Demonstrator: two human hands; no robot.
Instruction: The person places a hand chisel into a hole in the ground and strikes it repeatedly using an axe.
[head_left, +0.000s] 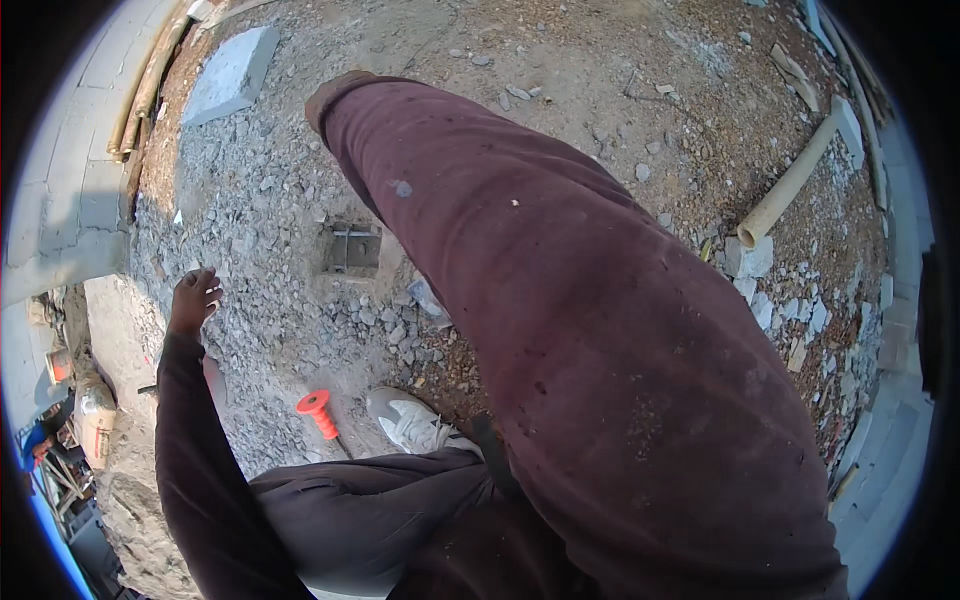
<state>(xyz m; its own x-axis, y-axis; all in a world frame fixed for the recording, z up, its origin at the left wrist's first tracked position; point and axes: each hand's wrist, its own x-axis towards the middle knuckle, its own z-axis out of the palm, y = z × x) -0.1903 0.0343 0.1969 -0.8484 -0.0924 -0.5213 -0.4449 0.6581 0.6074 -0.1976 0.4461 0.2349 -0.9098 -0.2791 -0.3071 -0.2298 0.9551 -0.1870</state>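
My left hand [196,300] hangs over the grey rubble at the left, its fingers loosely bent and apart, with nothing seen in them. My right arm reaches far across the middle; only a sliver of my right hand [325,100] shows past the maroon cuff, and its fingers are hidden. Between the hands, a square hole [352,262] in the ground has thin metal bars crossing it. Near my shoe [415,423] lies a chisel with an orange-red hand guard and grip [318,408], its dark shaft pointing toward my leg.
A pale block [232,76] rests at the far left, beside bamboo poles [150,95]. At the right lies a cream pipe [785,188] among broken white pieces. A filled sack [95,418] stands at the left edge. Loose gravel and stones [270,240] cover the ground.
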